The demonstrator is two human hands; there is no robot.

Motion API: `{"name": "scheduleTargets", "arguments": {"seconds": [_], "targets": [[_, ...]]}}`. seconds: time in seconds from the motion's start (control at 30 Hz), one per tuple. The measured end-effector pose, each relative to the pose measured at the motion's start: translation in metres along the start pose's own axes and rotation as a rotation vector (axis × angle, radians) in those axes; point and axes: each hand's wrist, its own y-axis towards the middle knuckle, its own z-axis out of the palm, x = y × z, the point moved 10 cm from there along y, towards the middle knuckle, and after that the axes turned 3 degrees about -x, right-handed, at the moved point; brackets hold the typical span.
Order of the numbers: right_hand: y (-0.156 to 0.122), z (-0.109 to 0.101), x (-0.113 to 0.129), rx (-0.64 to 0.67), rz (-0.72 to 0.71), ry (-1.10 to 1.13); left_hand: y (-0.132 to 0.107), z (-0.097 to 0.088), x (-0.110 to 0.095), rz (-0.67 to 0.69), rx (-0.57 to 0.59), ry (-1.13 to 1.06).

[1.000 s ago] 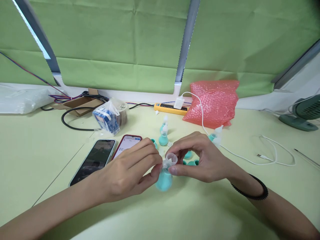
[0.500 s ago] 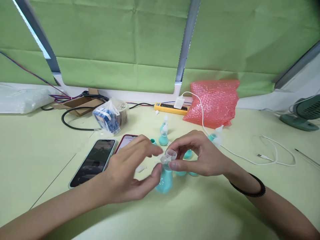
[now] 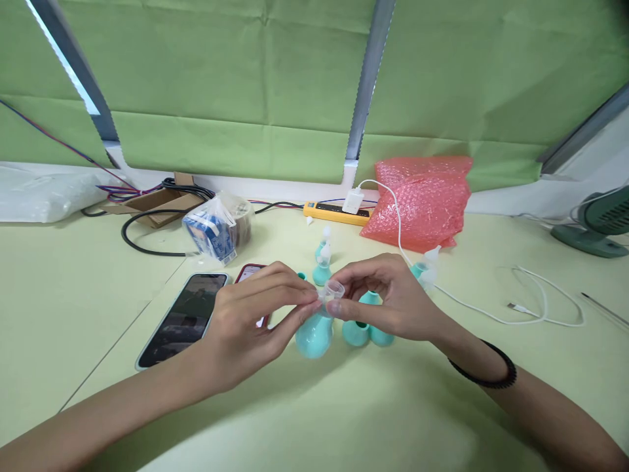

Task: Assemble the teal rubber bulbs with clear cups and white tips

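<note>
Both hands meet over the counter (image 3: 373, 419): left hand (image 3: 246, 328) and right hand (image 3: 393, 298) each close a fingertip grip on the clear cap (image 3: 333, 290) atop the teal bulb (image 3: 314, 335).

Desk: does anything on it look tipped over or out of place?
Yes: right of the right hand, one capped bulb looks tipped beside the white cable, while two other bulbs stand upright farther back. The held bulb and its clear cap look intact. Nothing looks spilled or broken.

The cap (image 3: 335, 288) sits on the bulb (image 3: 312, 337); phone (image 3: 184, 318) left, power strip (image 3: 334, 213) behind.
</note>
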Motion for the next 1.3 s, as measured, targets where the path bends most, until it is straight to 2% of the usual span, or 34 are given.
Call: {"name": "scheduleTargets", "arguments": {"seconds": [0.1, 0.2, 0.3, 0.37, 0.43, 0.5, 0.63, 0.7, 0.77, 0.87, 1.0, 1.07, 1.13, 1.17, 1.23, 1.3], "targets": [[-0.001, 0.003, 0.005, 0.045, -0.038, -0.029, 0.002, 0.009, 0.009, -0.101, 0.132, -0.090], [-0.002, 0.004, 0.008, 0.060, -0.032, -0.015, -0.001, 0.019, 0.026, -0.291, 0.254, -0.209], [0.000, -0.005, 0.006, 0.012, 0.006, 0.028, -0.008, 0.022, 0.043, -0.516, 0.265, -0.359], [0.003, -0.019, 0.002, -0.052, 0.035, 0.093, -0.012, 0.022, 0.049, -0.602, 0.244, -0.407], [0.006, -0.033, -0.002, -0.101, 0.046, 0.168, -0.012, 0.019, 0.051, -0.599, 0.219, -0.335], [0.009, -0.043, -0.005, -0.111, 0.050, 0.204, -0.012, 0.021, 0.050, -0.536, 0.260, -0.184], [0.008, -0.054, -0.003, -0.141, 0.056, 0.127, -0.024, 0.047, 0.060, -0.450, 0.505, 0.112], [0.005, -0.056, 0.002, -0.168, 0.048, 0.068, -0.031, 0.057, 0.070, -0.405, 0.579, 0.249], [0.003, -0.054, 0.006, -0.163, 0.043, 0.037, -0.038, 0.066, 0.076, -0.360, 0.633, 0.298], [0.004, -0.045, 0.004, -0.084, 0.064, 0.009, -0.044, 0.073, 0.082, -0.333, 0.660, 0.278], [0.004, -0.032, -0.005, 0.002, 0.115, -0.042, -0.041, 0.070, 0.080, -0.344, 0.650, 0.251], [0.003, -0.024, -0.006, 0.034, 0.129, -0.046, -0.032, 0.060, 0.075, -0.399, 0.563, 0.210], [0.001, -0.017, -0.002, 0.062, 0.110, -0.073, -0.024, 0.048, 0.068, -0.474, 0.445, 0.090], [0.000, -0.013, 0.001, 0.072, 0.090, -0.093, -0.022, 0.046, 0.062, -0.495, 0.421, 0.011], [-0.003, -0.008, 0.008, 0.080, 0.042, -0.121, -0.022, 0.051, 0.046, -0.479, 0.482, -0.089], [-0.005, -0.004, 0.013, 0.065, 0.005, -0.122, -0.024, 0.054, 0.034, -0.460, 0.536, -0.095]]}}
